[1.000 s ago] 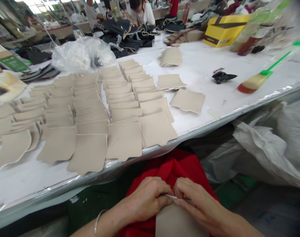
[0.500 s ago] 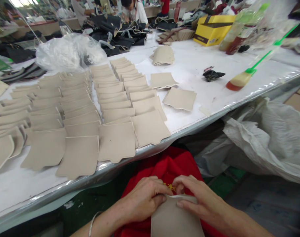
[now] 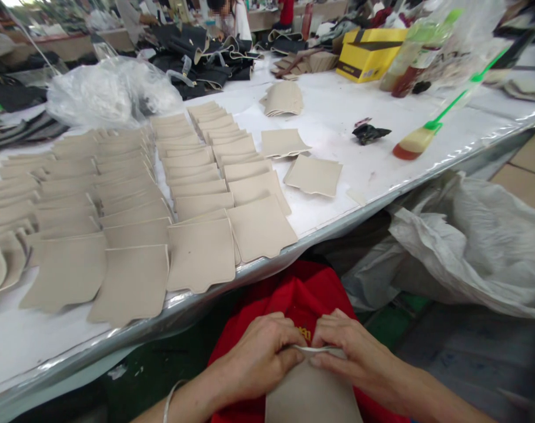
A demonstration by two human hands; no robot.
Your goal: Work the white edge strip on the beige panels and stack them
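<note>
Both of my hands sit low in the view over a red cloth (image 3: 303,294) on my lap. My left hand (image 3: 258,355) and my right hand (image 3: 351,352) pinch the top edge of one beige cut piece (image 3: 311,393), fingers curled and pressed together along its rim. The piece's lower part runs out of the frame. A thin bracelet (image 3: 170,396) circles my left wrist. Rows of matching beige cut pieces (image 3: 161,194) overlap on the white table (image 3: 382,164) just beyond my hands.
A clear plastic bag (image 3: 109,91) sits at the back left. A small stack of beige pieces (image 3: 283,97), black scrap (image 3: 368,134), a green-handled brush (image 3: 420,138) and a yellow box (image 3: 368,53) lie further right. A white sack (image 3: 470,235) hangs beside the table. People work at far tables.
The camera has shifted a little, so the table slid left and down. My hands stay on the beige piece's top edge, and their fingers have closed tighter over it.
</note>
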